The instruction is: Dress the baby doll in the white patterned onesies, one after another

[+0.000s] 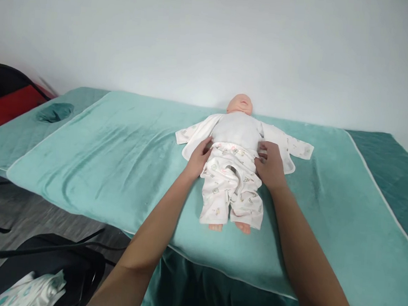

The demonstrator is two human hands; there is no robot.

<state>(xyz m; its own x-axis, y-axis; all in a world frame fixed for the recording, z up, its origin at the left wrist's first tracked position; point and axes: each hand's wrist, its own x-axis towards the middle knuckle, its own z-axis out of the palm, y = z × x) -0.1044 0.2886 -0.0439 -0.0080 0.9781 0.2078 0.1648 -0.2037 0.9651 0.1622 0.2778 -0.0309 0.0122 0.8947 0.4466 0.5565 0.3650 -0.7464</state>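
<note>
A baby doll (241,104) lies on its back, head toward the wall. It wears printed white pants (219,177), and its bare feet show below the cuffs. Around its pale torso (239,128) a white jacket (273,133) is spread open, with both sleeves out to the sides. My left hand (200,158) is at the left side of the pants' waistband, fingers closed on the cloth. On the opposite side, my right hand (270,163) has its fingers curled at the waistband. The fingertips of both hands are partly hidden by the cloth.
The doll rests on a padded table with a green cover (128,143), against a white wall (156,42). At the left end is a face hole (55,112), near a red and black chair (10,102). Folded printed cloth (36,293) lies on a black chair at lower left.
</note>
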